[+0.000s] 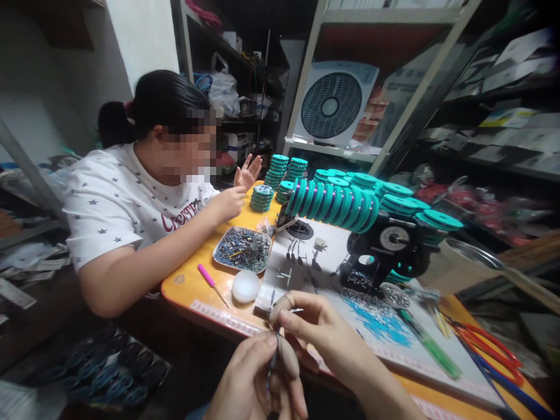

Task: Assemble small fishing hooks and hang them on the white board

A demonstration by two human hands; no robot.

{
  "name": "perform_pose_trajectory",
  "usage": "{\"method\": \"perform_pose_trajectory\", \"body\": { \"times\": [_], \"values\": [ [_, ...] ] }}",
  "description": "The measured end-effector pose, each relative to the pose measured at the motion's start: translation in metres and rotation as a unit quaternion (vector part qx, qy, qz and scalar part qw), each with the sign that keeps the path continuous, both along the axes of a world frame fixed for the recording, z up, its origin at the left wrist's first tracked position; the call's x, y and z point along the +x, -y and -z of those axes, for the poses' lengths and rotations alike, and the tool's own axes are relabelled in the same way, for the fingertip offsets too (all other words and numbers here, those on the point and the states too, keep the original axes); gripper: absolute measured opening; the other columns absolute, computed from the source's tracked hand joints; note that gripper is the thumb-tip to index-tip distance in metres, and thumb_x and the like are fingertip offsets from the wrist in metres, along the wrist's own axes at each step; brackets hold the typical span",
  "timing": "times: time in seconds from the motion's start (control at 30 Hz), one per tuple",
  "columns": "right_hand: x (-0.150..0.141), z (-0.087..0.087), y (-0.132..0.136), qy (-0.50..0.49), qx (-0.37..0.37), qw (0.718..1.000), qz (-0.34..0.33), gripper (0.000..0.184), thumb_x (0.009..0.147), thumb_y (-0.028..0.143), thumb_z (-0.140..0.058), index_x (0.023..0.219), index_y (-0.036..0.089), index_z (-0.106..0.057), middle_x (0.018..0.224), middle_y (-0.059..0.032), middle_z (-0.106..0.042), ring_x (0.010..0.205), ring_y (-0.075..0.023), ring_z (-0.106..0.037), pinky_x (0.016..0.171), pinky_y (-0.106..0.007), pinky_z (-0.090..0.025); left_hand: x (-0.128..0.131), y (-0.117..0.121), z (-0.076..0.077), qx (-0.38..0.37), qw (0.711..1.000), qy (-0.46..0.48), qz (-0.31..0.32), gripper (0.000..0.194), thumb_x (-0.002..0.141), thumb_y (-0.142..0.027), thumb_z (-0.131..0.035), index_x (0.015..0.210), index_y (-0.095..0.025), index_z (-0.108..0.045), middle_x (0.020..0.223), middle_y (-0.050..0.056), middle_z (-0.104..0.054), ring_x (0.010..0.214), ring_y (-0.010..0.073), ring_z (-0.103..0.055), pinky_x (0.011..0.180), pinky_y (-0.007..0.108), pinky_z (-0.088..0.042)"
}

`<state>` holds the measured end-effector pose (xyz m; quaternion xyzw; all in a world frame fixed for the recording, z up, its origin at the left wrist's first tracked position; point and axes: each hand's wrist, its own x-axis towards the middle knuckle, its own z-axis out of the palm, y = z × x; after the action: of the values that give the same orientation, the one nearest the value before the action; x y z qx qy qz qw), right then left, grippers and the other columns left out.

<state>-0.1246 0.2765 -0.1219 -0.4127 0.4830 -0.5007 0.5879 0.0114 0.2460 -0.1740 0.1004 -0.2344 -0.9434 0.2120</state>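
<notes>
My left hand (258, 379) is at the bottom centre, fingers curled round a thin dark wire-like piece (272, 367) that runs up between both hands. My right hand (315, 332) comes in from the right, thumb and forefinger pinched on the top of that same thin piece, just above the near edge of the orange table (184, 286). Just beyond my fingers lies a white board (332, 256) with small metal parts. A row of teal spools (336, 204) sits on a black winding device (389, 251) behind it.
A person in a white starred shirt (118, 204) sits at the left, both hands raised near stacked teal spools (262, 198). A metal tray of small parts (242, 249), a white round lid (245, 286), a pink tool (210, 280), red scissors (494, 350) and a green pen (433, 350) lie on the table.
</notes>
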Motion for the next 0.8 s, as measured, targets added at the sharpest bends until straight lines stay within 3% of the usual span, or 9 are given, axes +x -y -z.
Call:
{"method": "perform_pose_trajectory", "body": {
  "times": [0.17,0.27,0.47,0.6,0.67,0.8],
  "values": [
    [0.013,0.01,0.002,0.13,-0.016,0.989,0.061,0.029,0.077,0.04,-0.07,0.075,0.015,-0.057,0.054,0.0051,-0.051,0.036,-0.0011,-0.039,0.032,-0.011,-0.031,0.001,-0.001,-0.013,-0.022,0.998,0.056,-0.017,0.035,0.084,-0.042,-0.055,0.076,-0.01,-0.065,0.042,0.001,-0.058,0.032,0.0076,-0.052,0.037,0.015,-0.04],
    [0.017,0.01,0.001,0.158,-0.021,0.985,0.068,0.025,0.08,0.037,-0.068,0.074,0.015,-0.056,0.057,0.005,-0.05,0.037,-0.001,-0.041,0.034,-0.011,-0.032,0.002,-0.001,-0.018,-0.041,0.997,0.061,-0.029,0.037,0.085,-0.043,-0.053,0.075,-0.009,-0.065,0.044,0.0,-0.056,0.033,0.007,-0.051,0.038,0.015,-0.04],
    [0.009,0.001,-0.006,0.046,-0.049,0.998,0.008,0.025,0.085,0.039,-0.062,0.095,0.016,-0.059,0.057,0.0051,-0.049,0.044,-0.0044,-0.046,0.045,-0.016,-0.039,0.006,0.0,-0.011,-0.046,0.995,0.085,-0.036,0.036,0.086,-0.041,-0.053,0.08,-0.008,-0.066,0.064,0.006,-0.066,0.038,0.0073,-0.055,0.039,0.015,-0.037],
    [0.004,0.001,-0.01,0.007,-0.038,0.999,-0.016,0.027,0.08,0.039,-0.067,0.082,0.013,-0.059,0.06,0.0034,-0.049,0.052,-0.0052,-0.044,0.051,-0.018,-0.037,0.016,-0.002,-0.007,-0.019,0.995,0.095,-0.02,0.032,0.08,-0.042,-0.063,0.092,-0.012,-0.066,0.057,0.001,-0.061,0.043,0.0084,-0.055,0.043,0.016,-0.037],
    [0.004,0.003,-0.011,-0.013,-0.029,0.999,-0.019,0.029,0.08,0.039,-0.068,0.08,0.012,-0.059,0.061,0.0023,-0.05,0.053,-0.0054,-0.045,0.052,-0.018,-0.037,0.021,-0.003,-0.007,-0.017,0.993,0.118,-0.018,0.035,0.076,-0.043,-0.069,0.097,-0.015,-0.066,0.063,0.001,-0.063,0.048,0.0088,-0.057,0.047,0.017,-0.039],
    [0.009,0.008,-0.012,-0.02,-0.037,0.999,0.01,0.028,0.078,0.039,-0.069,0.079,0.013,-0.061,0.063,0.001,-0.055,0.051,-0.0071,-0.05,0.05,-0.018,-0.039,0.024,-0.003,-0.007,-0.126,0.982,0.144,0.012,0.042,0.076,-0.052,-0.065,0.078,-0.011,-0.065,0.059,0.002,-0.059,0.043,0.0028,-0.046,0.043,0.014,-0.027]
  ]
}}
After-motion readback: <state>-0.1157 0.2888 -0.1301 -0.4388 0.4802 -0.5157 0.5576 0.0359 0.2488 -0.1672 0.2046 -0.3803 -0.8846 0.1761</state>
